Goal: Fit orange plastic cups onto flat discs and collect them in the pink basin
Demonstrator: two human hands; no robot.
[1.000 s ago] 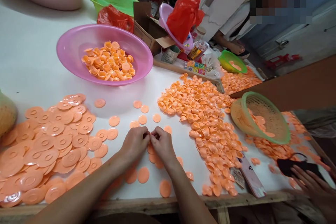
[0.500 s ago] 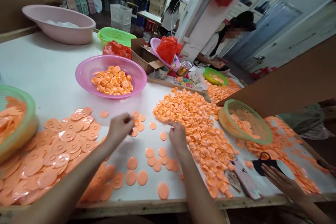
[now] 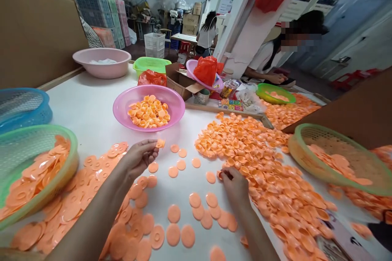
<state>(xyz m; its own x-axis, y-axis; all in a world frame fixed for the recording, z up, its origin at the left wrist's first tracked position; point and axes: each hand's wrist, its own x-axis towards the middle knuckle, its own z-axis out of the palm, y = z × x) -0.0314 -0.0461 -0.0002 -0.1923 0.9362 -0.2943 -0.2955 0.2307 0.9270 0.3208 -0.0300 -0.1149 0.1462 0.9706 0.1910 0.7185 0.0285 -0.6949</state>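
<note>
My left hand point(image 3: 141, 158) is closed on a small orange plastic piece point(image 3: 160, 143), held at the fingertips above the white table, just in front of the pink bowl point(image 3: 119, 108). That bowl contains several orange cup-shaped pieces point(image 3: 149, 112). My right hand point(image 3: 235, 185) pinches a small orange plastic cup point(image 3: 219, 175) at the left edge of a large heap of similar cups point(image 3: 245, 147). Between both hands lie several flat orange discs point(image 3: 196, 163). Larger orange discs with a raised ring point(image 3: 82, 189) are heaped beneath and left of my left forearm.
A green basket point(image 3: 72, 151) of discs and a blue basket point(image 3: 43, 108) stand at left. On the right is another green basket point(image 3: 294, 147). A cardboard box point(image 3: 176, 81) and a pale pink basin point(image 3: 101, 71) are farther back. Another person point(image 3: 269, 61) sits at far right.
My left hand has lifted and turned, showing the orange piece at its fingertips. My right hand has drawn back toward me and pinches a cup. The camera view has swung to the left.
</note>
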